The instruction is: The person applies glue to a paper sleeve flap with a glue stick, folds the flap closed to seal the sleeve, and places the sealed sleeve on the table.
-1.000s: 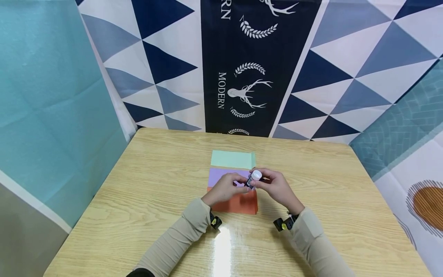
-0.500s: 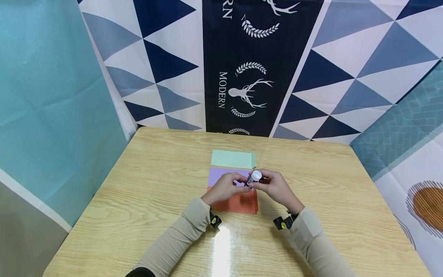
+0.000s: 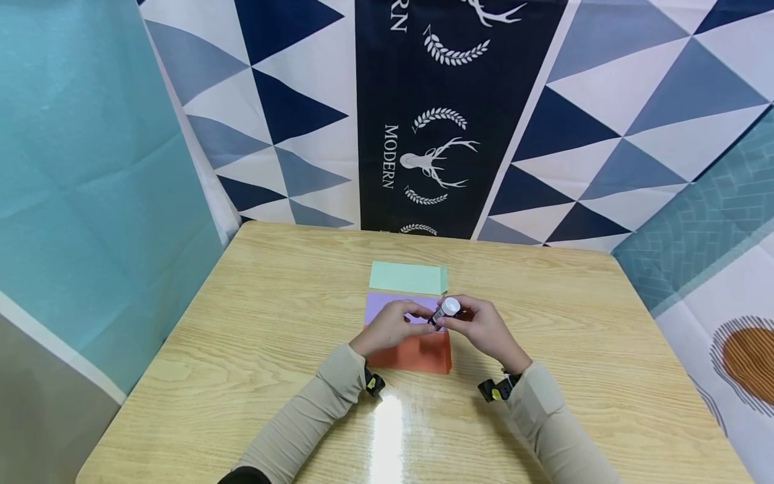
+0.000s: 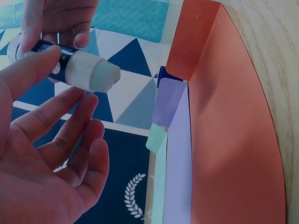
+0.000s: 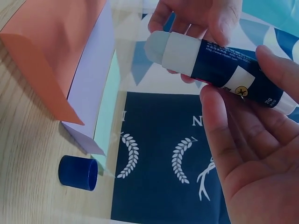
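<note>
Over the sheets, both hands hold a glue stick (image 3: 449, 308) with a dark blue barrel. Its white base tilts up toward the head camera, and its pale glue tip (image 5: 156, 46) is exposed at the other end. My left hand (image 3: 393, 328) pinches the barrel toward the glue end. My right hand (image 3: 484, 324) grips it near the white base, thumb and fingers around it. Beneath the hands lie an orange sheet (image 3: 414, 356), a purple sheet (image 3: 387, 304) and a mint sheet (image 3: 404, 277), overlapping, each with a folded edge at the right.
A blue cap (image 5: 78, 172) lies on the wooden table (image 3: 254, 323) beside the sheets' folded edges. Patterned cloth (image 3: 417, 121) hangs behind the table, and teal cloth (image 3: 91, 168) stands along its left side.
Both hands stay in nearly the same place on the glue stick. Its white base shifts slightly to the right; the sheets have not moved.
</note>
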A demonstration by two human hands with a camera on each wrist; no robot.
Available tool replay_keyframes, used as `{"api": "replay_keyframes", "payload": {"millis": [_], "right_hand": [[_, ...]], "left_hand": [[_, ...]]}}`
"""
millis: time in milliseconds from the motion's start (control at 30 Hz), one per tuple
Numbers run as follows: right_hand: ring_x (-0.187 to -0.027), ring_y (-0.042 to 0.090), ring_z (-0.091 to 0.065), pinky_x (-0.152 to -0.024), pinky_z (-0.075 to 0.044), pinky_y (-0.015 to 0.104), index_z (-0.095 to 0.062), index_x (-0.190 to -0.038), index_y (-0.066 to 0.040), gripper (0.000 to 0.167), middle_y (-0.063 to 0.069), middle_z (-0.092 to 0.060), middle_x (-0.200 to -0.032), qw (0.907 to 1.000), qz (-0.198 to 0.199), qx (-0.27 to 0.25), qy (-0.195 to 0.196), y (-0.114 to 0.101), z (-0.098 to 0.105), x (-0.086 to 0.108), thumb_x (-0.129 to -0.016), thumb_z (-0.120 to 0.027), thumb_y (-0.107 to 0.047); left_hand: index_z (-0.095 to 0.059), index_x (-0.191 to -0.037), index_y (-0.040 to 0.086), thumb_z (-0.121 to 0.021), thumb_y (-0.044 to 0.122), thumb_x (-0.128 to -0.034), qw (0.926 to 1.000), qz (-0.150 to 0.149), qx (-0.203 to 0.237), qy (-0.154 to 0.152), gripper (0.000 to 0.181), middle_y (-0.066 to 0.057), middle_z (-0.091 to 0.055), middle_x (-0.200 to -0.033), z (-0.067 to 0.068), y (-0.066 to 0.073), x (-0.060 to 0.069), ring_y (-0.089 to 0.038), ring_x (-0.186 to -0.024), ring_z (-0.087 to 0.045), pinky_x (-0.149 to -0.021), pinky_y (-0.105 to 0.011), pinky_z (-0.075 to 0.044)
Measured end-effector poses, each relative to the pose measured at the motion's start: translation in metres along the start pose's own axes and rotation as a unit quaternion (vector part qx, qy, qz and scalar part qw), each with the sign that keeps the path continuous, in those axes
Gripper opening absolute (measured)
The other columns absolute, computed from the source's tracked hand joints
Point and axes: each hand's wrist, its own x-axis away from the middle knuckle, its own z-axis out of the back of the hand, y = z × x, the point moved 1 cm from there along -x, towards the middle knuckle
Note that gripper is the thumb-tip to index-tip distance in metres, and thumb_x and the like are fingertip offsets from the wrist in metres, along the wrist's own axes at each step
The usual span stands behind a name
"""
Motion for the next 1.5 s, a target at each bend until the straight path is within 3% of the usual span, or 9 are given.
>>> {"api": "replay_keyframes", "payload": {"millis": [267, 500, 700, 867, 1133, 1333, 1500], "right_hand": [[-0.077, 0.008, -0.062, -0.068, -0.054, 0.021, -0.069, -0.11, -0.001, 0.03, 0.017, -0.07, -0.103, 0.9999, -0.003, 0.008, 0.012, 0.006, 0.002, 0.0, -0.085, -0.076, -0.016], [-0.074, 0.009, -0.059, -0.066, -0.052, 0.021, -0.07, -0.106, -0.002, 0.027, 0.015, -0.07, -0.096, 0.9996, -0.012, 0.01, 0.024, 0.01, 0.001, -0.001, -0.084, -0.077, -0.016], [-0.073, 0.01, -0.059, -0.065, -0.051, 0.021, -0.07, -0.107, -0.003, 0.028, 0.015, -0.07, -0.096, 0.9993, -0.021, 0.013, 0.029, 0.014, 0.001, 0.0, -0.084, -0.077, -0.018], [-0.072, 0.01, -0.059, -0.064, -0.051, 0.022, -0.071, -0.108, -0.003, 0.03, 0.014, -0.07, -0.096, 0.9989, -0.027, 0.014, 0.035, 0.016, 0.0, 0.001, -0.083, -0.078, -0.019], [-0.069, 0.012, -0.058, -0.062, -0.051, 0.023, -0.071, -0.104, -0.004, 0.027, 0.012, -0.07, -0.093, 0.9986, -0.036, 0.019, 0.034, 0.017, 0.001, 0.003, -0.084, -0.077, -0.02], [-0.071, 0.013, -0.06, -0.064, -0.052, 0.023, -0.071, -0.103, -0.004, 0.027, 0.013, -0.07, -0.094, 0.9985, -0.041, 0.019, 0.03, 0.02, 0.001, 0.004, -0.084, -0.078, -0.022], [-0.073, 0.018, -0.061, -0.064, -0.052, 0.024, -0.071, -0.102, -0.005, 0.026, 0.012, -0.07, -0.092, 0.9986, -0.038, 0.021, 0.031, 0.021, 0.001, 0.005, -0.083, -0.078, -0.022]], "left_hand": [[-0.069, -0.118, 0.004, -0.071, 0.022, -0.0888, 0.9999, 0.006, -0.005, 0.012, 0.034, -0.008, -0.07, -0.117, 0.006, -0.005, -0.002, -0.024, -0.109, -0.061, -0.089, -0.03, -0.051], [-0.067, -0.118, -0.001, -0.069, 0.019, -0.0902, 0.999, 0.04, 0.011, 0.019, 0.035, -0.015, -0.07, -0.112, 0.007, -0.009, -0.002, -0.024, -0.097, -0.067, -0.082, -0.025, -0.054], [-0.069, -0.115, 0.003, -0.071, 0.023, -0.0889, 0.997, 0.061, -0.046, -0.011, 0.033, -0.008, -0.071, -0.106, 0.005, -0.009, 0.002, -0.017, -0.094, -0.063, -0.082, -0.025, -0.05], [-0.071, -0.113, 0.005, -0.072, 0.026, -0.0883, 0.994, 0.071, -0.075, -0.035, 0.032, -0.007, -0.071, -0.107, 0.003, -0.008, 0.005, -0.019, -0.098, -0.062, -0.084, -0.029, -0.05], [-0.071, -0.114, 0.007, -0.072, 0.026, -0.0886, 0.9904, 0.093, -0.087, -0.052, 0.032, -0.008, -0.069, -0.115, 0.001, -0.01, 0.01, -0.023, -0.104, -0.063, -0.087, -0.035, -0.051], [-0.069, -0.118, 0.007, -0.075, 0.026, -0.0858, 0.9835, 0.099, -0.131, -0.076, 0.038, -0.007, -0.068, -0.116, -0.003, -0.014, 0.013, -0.022, -0.105, -0.063, -0.089, -0.033, -0.052], [-0.066, -0.125, 0.009, -0.079, 0.028, -0.082, 0.9697, 0.097, -0.199, -0.103, 0.049, -0.008, -0.063, -0.122, -0.006, -0.013, 0.015, -0.024, -0.114, -0.058, -0.097, -0.035, -0.048]]}}
